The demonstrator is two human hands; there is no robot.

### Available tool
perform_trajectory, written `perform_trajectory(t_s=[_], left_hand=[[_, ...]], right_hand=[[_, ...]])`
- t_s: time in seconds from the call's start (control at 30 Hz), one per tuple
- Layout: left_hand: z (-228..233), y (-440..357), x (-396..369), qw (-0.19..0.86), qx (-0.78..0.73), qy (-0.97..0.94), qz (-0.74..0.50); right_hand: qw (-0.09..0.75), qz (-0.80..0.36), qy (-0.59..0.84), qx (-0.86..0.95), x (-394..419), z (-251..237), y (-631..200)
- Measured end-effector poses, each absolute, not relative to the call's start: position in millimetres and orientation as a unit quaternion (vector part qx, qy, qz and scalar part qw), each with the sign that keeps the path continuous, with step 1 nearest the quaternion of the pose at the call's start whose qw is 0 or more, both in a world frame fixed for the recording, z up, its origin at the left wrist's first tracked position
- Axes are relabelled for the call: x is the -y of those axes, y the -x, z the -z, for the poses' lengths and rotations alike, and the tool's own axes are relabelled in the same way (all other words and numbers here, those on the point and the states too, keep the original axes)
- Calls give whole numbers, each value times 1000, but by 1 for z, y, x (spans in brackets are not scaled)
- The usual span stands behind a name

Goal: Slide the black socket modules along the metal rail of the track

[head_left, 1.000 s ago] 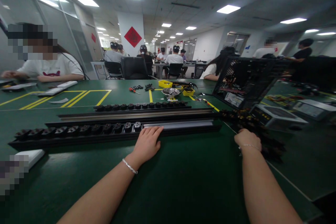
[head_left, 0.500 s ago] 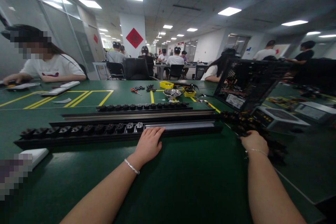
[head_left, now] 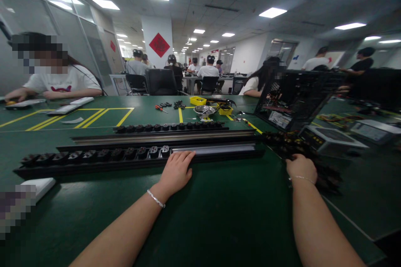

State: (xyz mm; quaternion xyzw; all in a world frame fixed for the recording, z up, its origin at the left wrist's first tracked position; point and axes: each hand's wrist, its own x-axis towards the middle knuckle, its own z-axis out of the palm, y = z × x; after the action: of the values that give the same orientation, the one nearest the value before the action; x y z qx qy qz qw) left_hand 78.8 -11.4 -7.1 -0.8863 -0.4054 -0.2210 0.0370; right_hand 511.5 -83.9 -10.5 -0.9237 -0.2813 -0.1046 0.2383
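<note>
A long black rail (head_left: pixel 103 165) lies across the bench in front of me. Black round socket-like modules (head_left: pixel 142 152) line its left part, while a pale strip (head_left: pixel 224 149) shows in the right part. My left hand (head_left: pixel 176 171) grips the near edge of this rail, fingers over its top beside the last module. To the right, my right hand (head_left: pixel 301 167) is closed at the edge of a heap of small dark parts (head_left: pixel 328 177); its fingertips are partly hidden, and what they hold cannot be made out.
Behind lie another black rail (head_left: pixel 156 138) and a row of modules (head_left: pixel 169 127). Farther back are a metal bowl (head_left: pixel 204 111), yellow tray (head_left: pixel 198 101) and screwdriver (head_left: pixel 161 109). An open computer case (head_left: pixel 300 100) and power supply (head_left: pixel 332 142) stand right. A co-worker (head_left: pixel 72 79) sits left.
The view has shifted slightly. Both hands keep nearly the same places, the left on the rail and the right at the heap of dark parts.
</note>
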Motion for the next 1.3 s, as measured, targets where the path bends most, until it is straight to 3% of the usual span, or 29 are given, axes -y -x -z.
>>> perform_trajectory(t_s=[0.77,1.3], left_hand=[[6,-78,12,32,402,882,242],[7,-78,11,39,401,880,250]], right_hand=[[305,131,889,315,62,24,-517],[251,104,909,316,69,15,-517]])
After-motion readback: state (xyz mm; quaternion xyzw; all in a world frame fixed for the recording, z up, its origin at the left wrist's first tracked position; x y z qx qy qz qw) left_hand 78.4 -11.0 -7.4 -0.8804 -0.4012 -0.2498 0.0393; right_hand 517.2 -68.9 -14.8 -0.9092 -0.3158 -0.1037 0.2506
